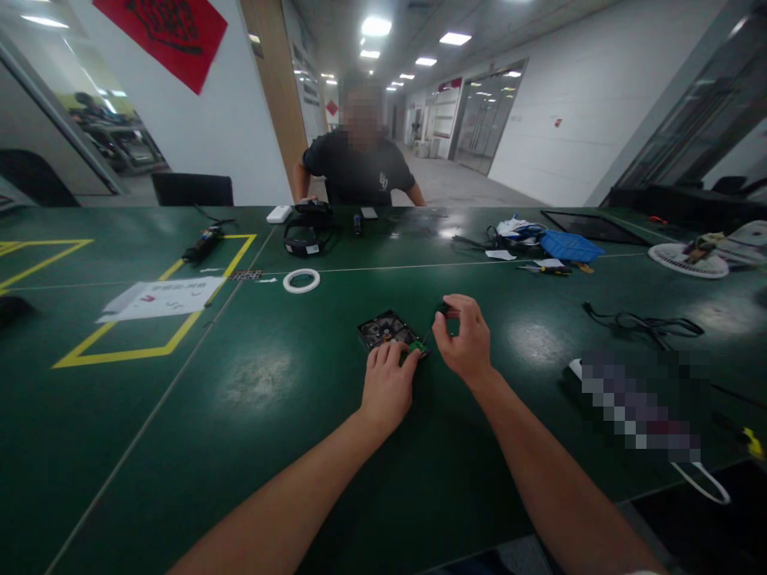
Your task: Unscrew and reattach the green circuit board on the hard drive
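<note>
A black hard drive (383,324), with a green circuit board (418,346) at its near right end, lies on the dark green table in front of me. My left hand (388,379) grips its near edge, fingers curled over it and the thumb by the board. Pinched between the thumb and fingers of my right hand (464,339) is a small screwdriver (443,307) with a black handle. Its thin shaft slants down toward the board. Whether the tip touches a screw is too small to tell.
A white tape roll (301,281) and papers (164,297) lie to the left. Tools and a blue tray (572,246) stand at the back right, and a black cable (647,323) is nearer. A person (359,164) sits opposite, beside a black headset (307,228).
</note>
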Tool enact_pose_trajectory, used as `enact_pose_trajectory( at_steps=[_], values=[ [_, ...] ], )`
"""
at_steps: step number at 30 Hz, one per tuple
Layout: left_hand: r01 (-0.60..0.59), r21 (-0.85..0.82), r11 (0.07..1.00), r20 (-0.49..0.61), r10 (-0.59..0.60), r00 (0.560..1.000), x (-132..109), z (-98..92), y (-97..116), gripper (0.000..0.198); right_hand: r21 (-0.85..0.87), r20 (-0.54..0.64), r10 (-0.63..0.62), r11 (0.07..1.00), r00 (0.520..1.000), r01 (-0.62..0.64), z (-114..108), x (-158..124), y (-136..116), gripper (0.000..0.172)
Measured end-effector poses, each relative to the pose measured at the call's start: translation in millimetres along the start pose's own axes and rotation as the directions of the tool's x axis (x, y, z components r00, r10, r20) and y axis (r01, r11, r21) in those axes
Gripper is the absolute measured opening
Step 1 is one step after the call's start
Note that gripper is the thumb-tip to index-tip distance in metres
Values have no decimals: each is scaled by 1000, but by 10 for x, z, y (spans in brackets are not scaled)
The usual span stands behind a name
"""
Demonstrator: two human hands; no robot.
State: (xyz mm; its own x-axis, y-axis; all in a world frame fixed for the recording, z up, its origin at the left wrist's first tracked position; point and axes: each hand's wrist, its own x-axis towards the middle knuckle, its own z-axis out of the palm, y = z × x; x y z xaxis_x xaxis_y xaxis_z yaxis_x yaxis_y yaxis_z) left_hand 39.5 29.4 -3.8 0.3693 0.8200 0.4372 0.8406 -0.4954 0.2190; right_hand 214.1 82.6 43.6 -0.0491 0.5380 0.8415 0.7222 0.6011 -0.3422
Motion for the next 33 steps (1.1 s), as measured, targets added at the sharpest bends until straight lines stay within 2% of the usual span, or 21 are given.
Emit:
enact_pose_trajectory(
  at_steps=[4, 7, 12, 16, 18, 21, 25, 33],
  values=[
    [-6, -3, 1000, -1, 6, 1000, -1, -2, -5, 44, -23, -8, 78, 997, 997, -78, -77, -2, 38, 30],
    [-7, -10, 1000, -9, 7, 1000, 1, 8, -7, 45, -63, -17, 72, 995, 997, -73, -107, 7, 8, 27],
    [1, -12, 1000, -19, -1, 1000, 5, 20, 0, 45, 66, 41, 62, 996, 997, -64, -35, -14, -73, 32],
    [4, -8, 1000, -16, -4, 1000, 5, 21, 0, 46, 70, -32, 126, 990, 992, -123, 23, -72, -31, 36],
    [3, -5, 1000, -10, -3, 1000, 5, 24, -3, 47, 38, -53, 104, 994, 993, -102, 36, -88, -11, 36],
    [0, -1, 1000, -3, 0, 1000, 4, 24, -5, 46, 46, -18, 50, 998, 999, -50, 65, -87, 4, 34],
    [-1, 2, 1000, 4, 1, 1000, 0, 13, 0, 45, 109, -51, 89, 991, 995, -83, 88, -76, 37, 36],
    [-14, 13, 1000, -12, 14, 1000, -3, 36, -6, 43, 13, -2, 71, 997, 997, -71, -23, -69, -23, 31]
  ],
)
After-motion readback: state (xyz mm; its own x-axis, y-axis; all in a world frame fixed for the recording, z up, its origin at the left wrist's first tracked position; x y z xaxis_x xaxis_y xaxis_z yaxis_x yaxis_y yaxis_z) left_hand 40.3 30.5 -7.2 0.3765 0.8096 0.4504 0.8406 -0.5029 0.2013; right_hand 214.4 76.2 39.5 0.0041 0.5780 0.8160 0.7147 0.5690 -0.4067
